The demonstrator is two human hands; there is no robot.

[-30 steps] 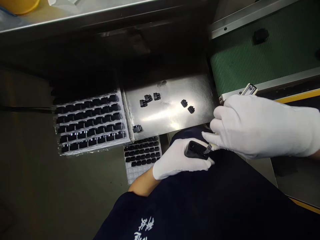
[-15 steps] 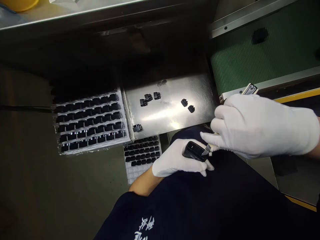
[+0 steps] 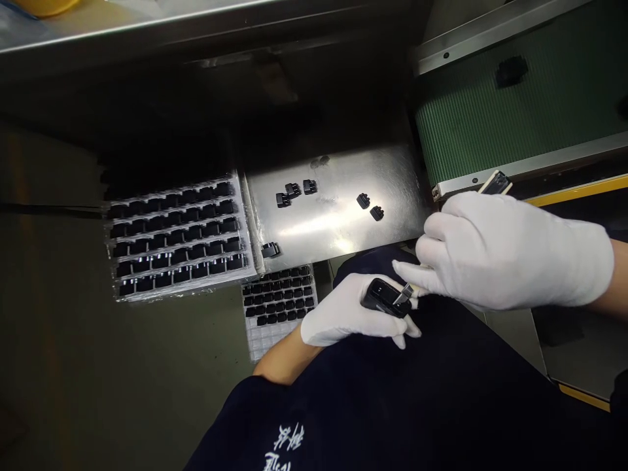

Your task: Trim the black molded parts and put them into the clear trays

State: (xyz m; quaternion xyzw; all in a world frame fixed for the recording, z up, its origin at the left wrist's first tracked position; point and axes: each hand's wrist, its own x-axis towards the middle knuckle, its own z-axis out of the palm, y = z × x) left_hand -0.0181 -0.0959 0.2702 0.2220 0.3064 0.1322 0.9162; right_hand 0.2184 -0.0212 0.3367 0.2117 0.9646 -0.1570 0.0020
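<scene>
Black plastic part [image 3: 384,298] | in left hand [image 3: 342,310] | right hand [image 3: 495,252] pinches knife [image 3: 404,294] against it

Pretty clearly a factory floor, some kind of small-parts assembly station. You've got a green conveyor belt [image 3: 471,114] running between steel rails, a shiny stainless steel plate [image 3: 333,226], plastic trays [image 3: 265,341] packed with rows of little black parts, and white cotton gloves [image 3: 515,252] on the worker.
</scene>
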